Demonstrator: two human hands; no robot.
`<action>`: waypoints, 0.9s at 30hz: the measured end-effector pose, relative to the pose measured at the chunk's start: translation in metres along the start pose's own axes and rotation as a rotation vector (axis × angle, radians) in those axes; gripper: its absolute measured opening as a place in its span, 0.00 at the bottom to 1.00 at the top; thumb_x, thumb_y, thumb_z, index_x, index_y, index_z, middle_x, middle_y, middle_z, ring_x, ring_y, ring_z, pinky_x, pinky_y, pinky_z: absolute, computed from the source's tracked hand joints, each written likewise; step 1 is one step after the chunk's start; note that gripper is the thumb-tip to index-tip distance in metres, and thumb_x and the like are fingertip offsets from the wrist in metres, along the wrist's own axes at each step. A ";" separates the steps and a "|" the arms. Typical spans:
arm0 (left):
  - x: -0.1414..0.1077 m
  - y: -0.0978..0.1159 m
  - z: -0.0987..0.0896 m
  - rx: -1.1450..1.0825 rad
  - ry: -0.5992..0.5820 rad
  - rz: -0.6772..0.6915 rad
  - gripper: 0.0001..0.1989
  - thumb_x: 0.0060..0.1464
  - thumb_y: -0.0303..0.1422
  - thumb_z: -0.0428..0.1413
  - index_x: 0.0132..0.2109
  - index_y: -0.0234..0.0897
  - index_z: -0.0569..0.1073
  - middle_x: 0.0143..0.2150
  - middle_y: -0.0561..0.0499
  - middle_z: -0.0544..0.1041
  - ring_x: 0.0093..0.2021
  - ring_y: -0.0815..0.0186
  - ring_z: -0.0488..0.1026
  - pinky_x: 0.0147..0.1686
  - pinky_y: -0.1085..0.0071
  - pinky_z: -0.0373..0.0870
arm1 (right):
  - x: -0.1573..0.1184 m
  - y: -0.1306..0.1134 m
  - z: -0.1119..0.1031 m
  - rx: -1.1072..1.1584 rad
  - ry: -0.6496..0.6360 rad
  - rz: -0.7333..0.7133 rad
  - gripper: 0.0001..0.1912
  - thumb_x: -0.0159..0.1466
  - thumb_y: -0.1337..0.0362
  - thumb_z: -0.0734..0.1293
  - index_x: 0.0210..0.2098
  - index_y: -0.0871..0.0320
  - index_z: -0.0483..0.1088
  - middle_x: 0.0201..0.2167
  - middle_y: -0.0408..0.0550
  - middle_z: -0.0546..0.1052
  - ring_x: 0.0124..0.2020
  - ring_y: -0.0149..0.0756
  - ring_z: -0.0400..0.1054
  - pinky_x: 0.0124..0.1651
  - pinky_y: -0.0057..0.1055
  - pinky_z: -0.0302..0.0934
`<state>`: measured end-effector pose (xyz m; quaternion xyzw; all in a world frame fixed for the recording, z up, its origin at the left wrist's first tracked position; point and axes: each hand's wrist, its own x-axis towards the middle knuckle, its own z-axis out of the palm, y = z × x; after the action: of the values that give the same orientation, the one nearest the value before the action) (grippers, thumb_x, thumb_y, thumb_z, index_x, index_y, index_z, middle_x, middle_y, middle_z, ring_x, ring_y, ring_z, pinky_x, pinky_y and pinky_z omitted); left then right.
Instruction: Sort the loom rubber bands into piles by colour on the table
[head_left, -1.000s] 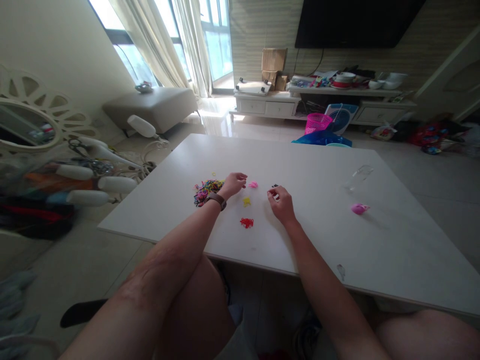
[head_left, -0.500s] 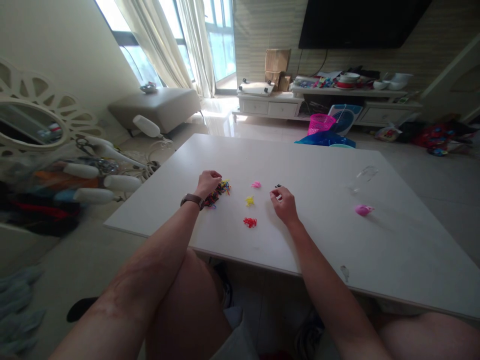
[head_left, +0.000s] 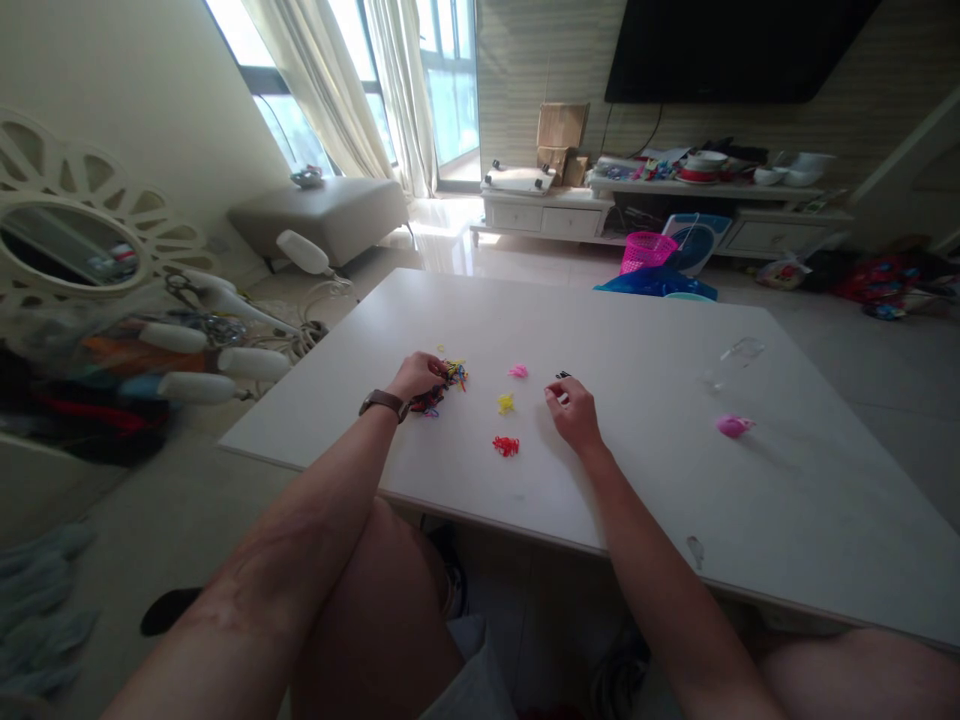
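On the white table lies a mixed-colour pile of small rubber bands. My left hand, a brown-strapped watch on its wrist, rests at the far side of this pile with fingertips pinched down into it. Sorted by colour, a pink clump, a yellow clump and a red clump of bands sit between my hands. My right hand hovers right of them, thumb and fingers drawn together; what they hold is too small to tell. Just behind it are some black bands, partly hidden.
A pink rounded object and a clear container are on the table's right side. Near the front edge lies a small clear piece. Beyond the table stand a pink basket and a blue plastic bag.
My left hand has lowered its fingertips into the mixed pile, and a loose yellow band now shows behind it. My right hand stays nearly still. The view has shifted slightly.
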<state>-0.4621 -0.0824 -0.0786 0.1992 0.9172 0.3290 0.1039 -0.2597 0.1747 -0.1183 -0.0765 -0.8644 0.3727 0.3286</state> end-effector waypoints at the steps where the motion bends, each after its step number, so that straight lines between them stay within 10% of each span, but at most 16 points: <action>1: 0.000 0.000 0.000 0.007 0.005 -0.004 0.09 0.38 0.28 0.65 0.32 0.37 0.82 0.25 0.51 0.79 0.26 0.66 0.72 0.27 0.74 0.66 | 0.000 0.000 0.000 0.001 0.000 0.001 0.07 0.63 0.63 0.62 0.30 0.56 0.70 0.31 0.47 0.74 0.33 0.37 0.67 0.31 0.32 0.60; 12: 0.010 0.000 -0.003 0.062 0.116 0.119 0.06 0.42 0.33 0.65 0.30 0.37 0.83 0.36 0.45 0.81 0.35 0.62 0.75 0.38 0.71 0.69 | 0.000 -0.001 0.000 0.019 0.004 0.011 0.07 0.63 0.64 0.63 0.30 0.56 0.70 0.31 0.46 0.74 0.33 0.36 0.68 0.31 0.31 0.61; 27: 0.006 0.004 -0.002 -0.025 0.050 0.013 0.09 0.50 0.34 0.61 0.35 0.34 0.81 0.27 0.49 0.78 0.25 0.68 0.67 0.27 0.73 0.61 | 0.000 -0.001 0.000 0.016 0.000 0.029 0.07 0.63 0.63 0.63 0.30 0.56 0.70 0.31 0.46 0.74 0.31 0.34 0.67 0.31 0.30 0.60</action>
<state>-0.4673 -0.0777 -0.0746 0.1957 0.9140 0.3460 0.0812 -0.2597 0.1744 -0.1177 -0.0863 -0.8602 0.3844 0.3237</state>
